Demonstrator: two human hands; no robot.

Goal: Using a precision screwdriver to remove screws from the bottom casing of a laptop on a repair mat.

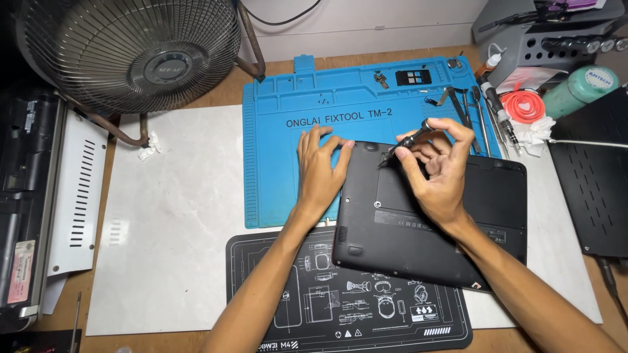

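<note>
Laptop on blue mat; r hand grips screwdriver, l hand flat, released.

Bare white board lies open left of the laptop. The fan blocks the far left corner. Loose tools and a green bottle crowd the right.

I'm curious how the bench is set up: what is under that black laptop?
The upturned laptop lies across a blue repair mat, a black printed mat and a pale slab. Whatever sits directly beneath it is hidden.
</note>
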